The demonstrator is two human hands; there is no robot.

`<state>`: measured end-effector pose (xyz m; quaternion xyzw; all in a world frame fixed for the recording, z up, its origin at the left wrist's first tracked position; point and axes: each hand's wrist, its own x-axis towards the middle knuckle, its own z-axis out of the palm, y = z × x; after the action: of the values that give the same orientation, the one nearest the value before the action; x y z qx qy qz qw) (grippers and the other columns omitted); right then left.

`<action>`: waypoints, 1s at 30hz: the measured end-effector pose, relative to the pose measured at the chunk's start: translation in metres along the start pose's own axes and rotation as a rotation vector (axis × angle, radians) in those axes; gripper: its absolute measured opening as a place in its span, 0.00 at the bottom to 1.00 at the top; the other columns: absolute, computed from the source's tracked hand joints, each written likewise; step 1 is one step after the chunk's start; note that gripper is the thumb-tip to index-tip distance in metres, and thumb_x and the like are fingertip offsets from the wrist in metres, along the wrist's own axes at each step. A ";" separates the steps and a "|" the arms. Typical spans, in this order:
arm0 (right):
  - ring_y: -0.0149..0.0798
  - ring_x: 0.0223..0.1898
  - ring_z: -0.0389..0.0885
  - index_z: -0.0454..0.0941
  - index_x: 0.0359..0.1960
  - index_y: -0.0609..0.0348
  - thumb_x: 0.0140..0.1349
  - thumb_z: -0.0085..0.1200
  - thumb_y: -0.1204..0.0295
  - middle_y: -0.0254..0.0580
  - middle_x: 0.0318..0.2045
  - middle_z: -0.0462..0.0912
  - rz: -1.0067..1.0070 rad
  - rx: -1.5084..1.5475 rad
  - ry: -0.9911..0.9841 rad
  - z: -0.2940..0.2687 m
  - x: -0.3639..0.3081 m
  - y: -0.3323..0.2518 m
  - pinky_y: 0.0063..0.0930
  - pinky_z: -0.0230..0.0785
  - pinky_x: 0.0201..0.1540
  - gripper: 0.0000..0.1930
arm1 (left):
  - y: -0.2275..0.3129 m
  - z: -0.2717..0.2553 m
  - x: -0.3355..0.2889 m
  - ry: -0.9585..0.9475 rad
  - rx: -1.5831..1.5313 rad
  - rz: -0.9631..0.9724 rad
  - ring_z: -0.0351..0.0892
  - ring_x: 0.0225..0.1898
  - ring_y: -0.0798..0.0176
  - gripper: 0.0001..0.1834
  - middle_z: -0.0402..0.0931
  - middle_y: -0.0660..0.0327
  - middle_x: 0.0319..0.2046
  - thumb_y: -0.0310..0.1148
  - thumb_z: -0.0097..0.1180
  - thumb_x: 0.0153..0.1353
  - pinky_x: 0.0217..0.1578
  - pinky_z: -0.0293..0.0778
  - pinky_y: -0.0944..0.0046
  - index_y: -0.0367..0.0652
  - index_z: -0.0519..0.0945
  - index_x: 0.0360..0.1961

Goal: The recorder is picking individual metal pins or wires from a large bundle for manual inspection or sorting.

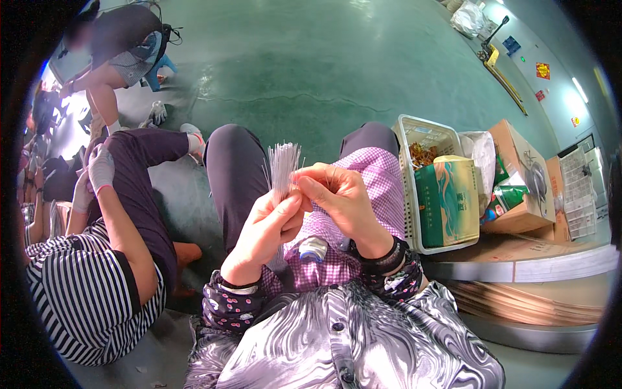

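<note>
Standing on the right, a white plastic basket (410, 206) holds a green-and-gold box (447, 202) and brownish bits (422, 155); beside it, an open cardboard box (528, 152) contains green packages (506, 196). Above the lap, the left hand's (267, 223) grip wraps an upright bundle of thin pale strands (284, 165); the right hand (337, 194) makes a narrow pinch at its right edge, contents indiscernible. Green floor (311, 78) spreads beyond the knees; a striped-shirted co-worker (97, 285) sits near on the left.

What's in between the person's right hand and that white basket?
In the head view, purple checked cloth lies between the right hand and the white basket.
</note>
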<state>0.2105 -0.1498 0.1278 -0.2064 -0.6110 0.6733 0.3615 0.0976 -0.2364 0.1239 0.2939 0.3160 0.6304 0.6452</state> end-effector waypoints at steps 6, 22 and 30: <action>0.13 0.17 0.60 0.75 0.30 0.59 0.53 0.52 0.71 0.25 0.19 0.73 -0.003 0.042 -0.026 -0.001 0.000 -0.001 0.08 0.51 0.17 0.05 | 0.000 0.000 0.000 0.008 0.023 0.021 0.46 0.13 0.80 0.13 0.51 0.74 0.12 0.37 0.39 0.61 0.13 0.43 0.78 0.37 0.69 0.31; 0.19 0.20 0.63 0.68 0.33 0.61 0.59 0.42 0.71 0.31 0.18 0.68 -0.289 0.050 0.110 -0.018 -0.003 -0.043 0.10 0.54 0.21 0.06 | 0.013 -0.018 0.009 0.193 0.059 0.293 0.46 0.09 0.80 0.13 0.51 0.73 0.11 0.37 0.38 0.61 0.10 0.44 0.78 0.38 0.68 0.29; 0.21 0.19 0.67 0.68 0.33 0.63 0.58 0.45 0.71 0.31 0.17 0.70 0.002 0.060 -0.113 -0.001 -0.011 -0.021 0.13 0.60 0.21 0.07 | 0.024 0.012 0.007 0.162 0.327 0.308 0.48 0.13 0.83 0.16 0.53 0.77 0.12 0.28 0.41 0.59 0.14 0.46 0.80 0.37 0.68 0.48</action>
<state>0.2234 -0.1571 0.1461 -0.1579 -0.6099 0.7022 0.3317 0.0917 -0.2283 0.1501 0.3877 0.4162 0.6834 0.4576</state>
